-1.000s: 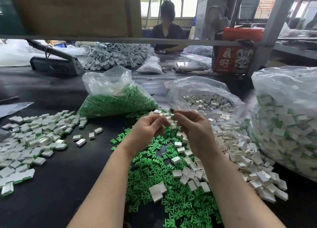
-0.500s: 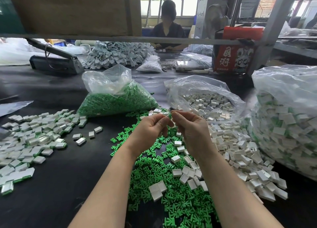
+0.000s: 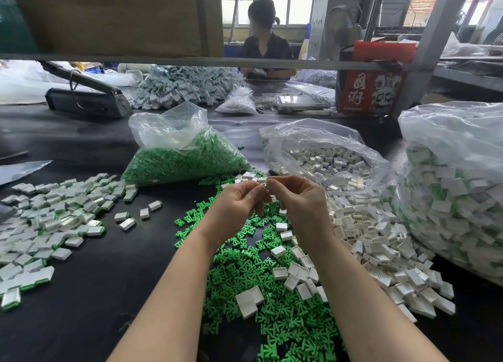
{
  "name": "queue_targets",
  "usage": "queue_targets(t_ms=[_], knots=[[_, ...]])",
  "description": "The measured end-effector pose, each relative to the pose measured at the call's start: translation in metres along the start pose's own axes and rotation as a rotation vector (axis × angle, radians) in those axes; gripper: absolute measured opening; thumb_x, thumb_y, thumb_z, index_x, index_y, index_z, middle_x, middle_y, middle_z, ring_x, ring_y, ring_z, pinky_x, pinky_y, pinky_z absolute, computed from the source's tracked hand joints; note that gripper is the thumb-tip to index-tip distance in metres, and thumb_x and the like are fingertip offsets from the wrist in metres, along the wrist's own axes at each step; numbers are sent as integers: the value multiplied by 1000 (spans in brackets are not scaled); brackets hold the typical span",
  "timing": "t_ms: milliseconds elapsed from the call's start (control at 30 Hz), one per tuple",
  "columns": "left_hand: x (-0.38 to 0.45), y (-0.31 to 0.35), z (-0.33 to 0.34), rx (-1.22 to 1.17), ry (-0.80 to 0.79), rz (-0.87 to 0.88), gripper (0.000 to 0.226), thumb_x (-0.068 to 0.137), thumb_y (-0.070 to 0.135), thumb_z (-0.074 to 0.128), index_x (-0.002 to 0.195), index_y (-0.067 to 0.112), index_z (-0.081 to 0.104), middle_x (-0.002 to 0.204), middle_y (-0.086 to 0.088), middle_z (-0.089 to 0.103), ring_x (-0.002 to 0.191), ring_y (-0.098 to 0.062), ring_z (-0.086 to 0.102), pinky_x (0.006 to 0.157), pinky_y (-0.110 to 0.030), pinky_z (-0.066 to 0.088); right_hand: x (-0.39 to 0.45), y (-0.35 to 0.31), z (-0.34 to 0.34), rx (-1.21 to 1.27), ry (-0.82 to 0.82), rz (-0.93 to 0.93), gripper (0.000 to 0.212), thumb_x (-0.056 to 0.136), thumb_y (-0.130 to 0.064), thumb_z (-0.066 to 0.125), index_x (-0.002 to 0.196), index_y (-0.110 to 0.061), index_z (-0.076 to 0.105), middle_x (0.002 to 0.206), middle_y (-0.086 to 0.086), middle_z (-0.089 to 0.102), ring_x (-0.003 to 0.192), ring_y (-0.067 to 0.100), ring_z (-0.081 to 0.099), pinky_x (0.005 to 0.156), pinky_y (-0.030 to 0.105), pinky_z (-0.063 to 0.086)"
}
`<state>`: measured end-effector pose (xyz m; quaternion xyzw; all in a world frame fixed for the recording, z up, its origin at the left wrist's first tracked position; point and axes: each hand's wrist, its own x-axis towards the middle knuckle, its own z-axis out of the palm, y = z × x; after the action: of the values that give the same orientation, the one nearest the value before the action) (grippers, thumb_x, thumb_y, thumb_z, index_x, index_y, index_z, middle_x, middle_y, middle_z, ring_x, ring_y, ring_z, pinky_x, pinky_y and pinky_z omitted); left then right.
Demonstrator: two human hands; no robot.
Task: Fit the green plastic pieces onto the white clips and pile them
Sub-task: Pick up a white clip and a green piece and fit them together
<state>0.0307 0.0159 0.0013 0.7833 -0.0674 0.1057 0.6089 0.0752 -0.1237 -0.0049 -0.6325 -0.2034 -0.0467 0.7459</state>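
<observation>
Black worktop [image 3: 89,280] in a workshop w/ windows at the back; a 2nd person [image 3: 265,50] sits across at the far edge, under a shelf bar. Far side holds a bag of green pieces [image 3: 185,157], an open bag of white clips [image 3: 326,157], and at the right edge a big bag of done pieces [image 3: 451,198]. Left hand [image 3: 236,206] and right hand [image 3: 299,201] are raised over the middle, fingertips meeting, both w/ fingers curled, pinching a small clip [image 3: 265,188] between them; it's mostly hidden, can't tell if green is on it. Loose green pieces [image 3: 245,274] lie under the wrists toward the near edge, flat, forked shapes. Loose white clips [image 3: 381,247] spill right of them, small boxy squares. Finished pile [image 3: 46,225], white w/ green edges, sits toward the left edge
</observation>
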Motion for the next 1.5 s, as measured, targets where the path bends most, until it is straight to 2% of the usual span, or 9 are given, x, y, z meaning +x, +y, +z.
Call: queue_targets(t_ms=[100,200,333,533,700,833,967,1100,1500], knots=[[0,-1,1,-6,-5,9,28,102,21,50,86,2,64,63,2,54,60,-12,45,57,-22,37,1,1,0,-233,-39,-35,10,93,-15,65,89,-6,67,77,12,70,72,28,68,66,40,56],[1,-5,4,-23,-35,-18,29,103,22,49,85,4,62,65,3,48,65,-16,41,61,-32,34,0,4,0,-436,-134,-23,18,99,-21,54,88,-9,61,68,1,60,58,12,53,56,32,44],[1,-11,3,-133,-106,-83,24,104,16,44,92,19,64,68,17,63,69,2,58,66,-15,46,1,6,-3,-624,-220,-23,24,101,-22,46,83,-11,57,65,-3,53,57,10,45,58,37,39],[-1,-10,10,-95,-149,-112,30,107,15,33,92,20,58,61,23,62,61,9,57,58,-6,43,-1,13,2,-387,-200,133,38,104,-19,39,70,-11,52,63,0,46,63,19,40,64,42,34],[2,-14,17,-16,-65,-132,33,107,18,35,83,19,57,60,18,54,58,-2,46,55,-12,37,-2,16,1,-557,-201,71,50,105,-25,35,70,3,56,61,10,53,56,21,43,61,50,42],[4,-15,23,-8,-54,-141,32,107,18,32,91,5,57,60,8,50,49,-3,43,45,-14,36,-3,19,1,-586,-186,41,54,105,-26,31,69,4,58,70,22,63,65,39,54,64,53,47],[3,-15,31,24,-7,-105,35,108,16,31,82,17,56,49,16,55,44,5,49,43,-7,35,-3,22,1,-641,-147,21,51,105,-26,31,66,-7,57,68,12,62,65,30,56,66,50,47],[6,-17,38,3,48,-77,37,107,14,32,83,23,59,73,13,60,62,8,57,63,-10,43,-5,23,1,-680,-134,3,53,106,-32,27,62,-17,52,65,3,58,64,23,55,65,44,46],[3,-26,47,-64,146,-102,34,107,11,32,93,11,63,89,0,66,82,-6,61,74,-10,47,-6,25,3,-829,-125,15,47,105,-28,29,64,-21,51,81,16,68,74,29,59,65,32,36]])
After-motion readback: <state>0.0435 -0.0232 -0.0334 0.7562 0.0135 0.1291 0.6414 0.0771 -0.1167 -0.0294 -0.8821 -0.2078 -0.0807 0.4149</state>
